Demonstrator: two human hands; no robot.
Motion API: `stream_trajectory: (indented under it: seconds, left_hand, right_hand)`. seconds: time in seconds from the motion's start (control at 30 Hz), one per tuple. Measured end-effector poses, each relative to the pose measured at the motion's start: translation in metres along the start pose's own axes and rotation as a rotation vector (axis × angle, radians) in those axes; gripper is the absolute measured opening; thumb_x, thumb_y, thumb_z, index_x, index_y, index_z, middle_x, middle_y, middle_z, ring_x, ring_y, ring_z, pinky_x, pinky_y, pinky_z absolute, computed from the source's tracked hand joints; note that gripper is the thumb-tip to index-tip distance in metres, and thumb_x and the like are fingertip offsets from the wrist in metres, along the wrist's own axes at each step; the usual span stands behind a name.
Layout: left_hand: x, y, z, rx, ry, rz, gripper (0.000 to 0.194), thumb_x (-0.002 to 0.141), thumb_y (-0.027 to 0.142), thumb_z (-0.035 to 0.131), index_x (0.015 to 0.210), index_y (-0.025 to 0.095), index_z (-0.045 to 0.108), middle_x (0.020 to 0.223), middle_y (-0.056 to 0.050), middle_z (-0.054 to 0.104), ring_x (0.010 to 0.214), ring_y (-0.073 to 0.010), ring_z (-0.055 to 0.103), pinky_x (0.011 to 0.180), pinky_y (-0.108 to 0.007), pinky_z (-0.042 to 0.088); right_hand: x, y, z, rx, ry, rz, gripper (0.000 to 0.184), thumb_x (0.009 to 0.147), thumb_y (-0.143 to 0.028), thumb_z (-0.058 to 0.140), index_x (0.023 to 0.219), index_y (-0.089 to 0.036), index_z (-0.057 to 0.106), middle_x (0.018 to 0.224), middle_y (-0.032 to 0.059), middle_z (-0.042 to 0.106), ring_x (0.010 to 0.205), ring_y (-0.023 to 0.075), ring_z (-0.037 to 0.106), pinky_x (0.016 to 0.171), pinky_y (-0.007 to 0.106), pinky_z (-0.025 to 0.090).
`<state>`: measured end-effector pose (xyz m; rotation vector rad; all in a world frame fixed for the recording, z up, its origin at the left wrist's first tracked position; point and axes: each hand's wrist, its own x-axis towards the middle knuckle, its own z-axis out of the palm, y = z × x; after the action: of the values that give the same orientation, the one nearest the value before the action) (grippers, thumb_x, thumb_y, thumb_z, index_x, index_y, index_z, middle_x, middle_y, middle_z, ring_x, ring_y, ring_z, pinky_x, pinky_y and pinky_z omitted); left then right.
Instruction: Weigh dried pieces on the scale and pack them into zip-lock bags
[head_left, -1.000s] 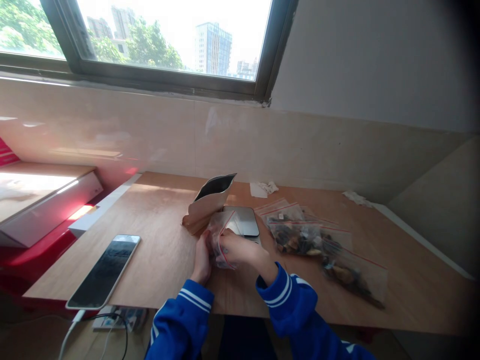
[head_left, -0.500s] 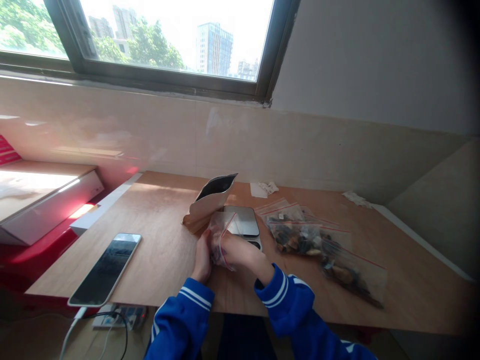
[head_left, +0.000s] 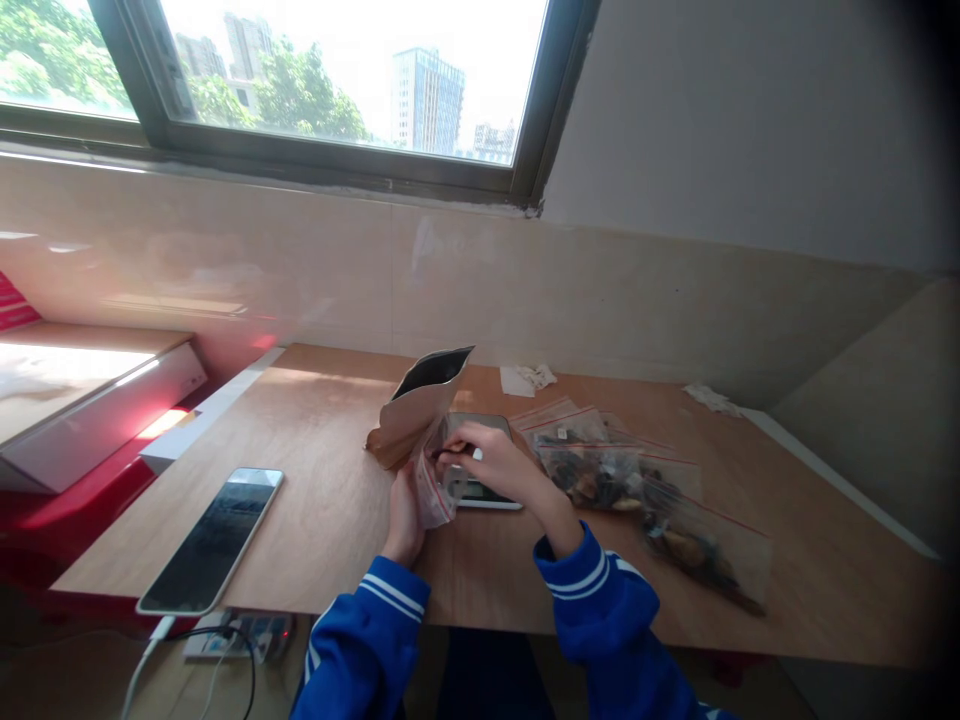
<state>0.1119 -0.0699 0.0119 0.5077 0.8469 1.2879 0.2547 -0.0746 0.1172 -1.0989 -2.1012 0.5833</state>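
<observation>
My left hand (head_left: 406, 515) is closed around the side of a clear zip bag (head_left: 433, 500), which has a red line along its mouth. My right hand (head_left: 487, 458) is just outside the bag's mouth, its fingers pinched on a small brown dried piece (head_left: 454, 448) whose kind I cannot make out. Under and behind my right hand lies a small kitchen scale (head_left: 491, 503), partly covered by that hand. Right behind the bag stands a brown paper pouch (head_left: 420, 415) with its dark-lined mouth open.
Several zip bags (head_left: 592, 470) of dark and brown dried pieces lie to the right on the wooden table (head_left: 322, 430). A phone (head_left: 214, 540) on a charging cable rests at the left front edge. Crumpled white paper (head_left: 529, 378) lies near the wall, below the window. A power strip (head_left: 240, 637) sits below the table.
My right hand has come out of the zip bag, moving up and right, with a small brown piece in its fingers. My left hand stays on the bag.
</observation>
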Motion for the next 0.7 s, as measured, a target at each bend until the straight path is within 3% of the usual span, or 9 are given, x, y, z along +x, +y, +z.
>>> stream_trajectory:
  seconds: [0.13,0.23,0.3,0.47,0.7]
  left_hand:
    - [-0.002,0.006,0.002,0.001,0.024,-0.055,0.045,0.086,0.045,0.046,0.113,0.013,0.062,0.085,-0.010,0.072,0.062,-0.0184,0.065,0.048,-0.026,0.044]
    - [-0.002,0.006,0.001,-0.019,0.054,-0.055,0.042,0.084,0.044,0.048,0.108,0.013,0.063,0.084,-0.010,0.073,0.066,-0.0190,0.067,0.050,-0.025,0.047]
    - [-0.002,0.006,0.001,-0.034,0.064,-0.050,0.040,0.083,0.044,0.050,0.106,0.014,0.063,0.083,-0.010,0.073,0.072,-0.0206,0.068,0.054,-0.025,0.049]
    - [-0.002,0.005,0.000,-0.038,0.062,-0.067,0.041,0.081,0.043,0.052,0.108,0.013,0.062,0.081,-0.011,0.072,0.069,-0.0210,0.068,0.053,-0.026,0.050]
    - [-0.001,0.004,-0.004,-0.037,0.037,-0.059,0.041,0.081,0.046,0.052,0.105,0.014,0.063,0.081,-0.012,0.072,0.072,-0.0218,0.068,0.059,-0.027,0.052]
  right_hand:
    - [0.010,-0.011,-0.027,-0.060,0.474,-0.050,0.017,0.089,-0.037,0.056,0.090,-0.021,0.064,0.090,0.0044,0.064,0.085,0.0180,0.060,0.079,0.031,0.048]
    - [0.032,-0.019,-0.039,-0.106,0.671,-0.141,0.021,0.091,-0.040,0.053,0.093,-0.022,0.063,0.093,0.0047,0.063,0.087,0.0180,0.060,0.081,0.031,0.048]
    - [0.054,-0.021,-0.038,-0.125,0.663,-0.198,0.022,0.092,-0.040,0.051,0.094,-0.021,0.062,0.094,0.0047,0.062,0.089,0.0178,0.059,0.082,0.030,0.047]
    - [0.095,-0.008,-0.019,-0.215,0.453,-0.202,0.020,0.094,-0.034,0.049,0.090,-0.019,0.062,0.093,0.0051,0.063,0.092,0.0177,0.057,0.087,0.029,0.042]
    - [0.086,0.000,-0.011,-0.410,0.381,-0.100,0.026,0.097,-0.034,0.041,0.090,-0.019,0.061,0.092,0.0072,0.063,0.093,0.0209,0.054,0.088,0.031,0.040]
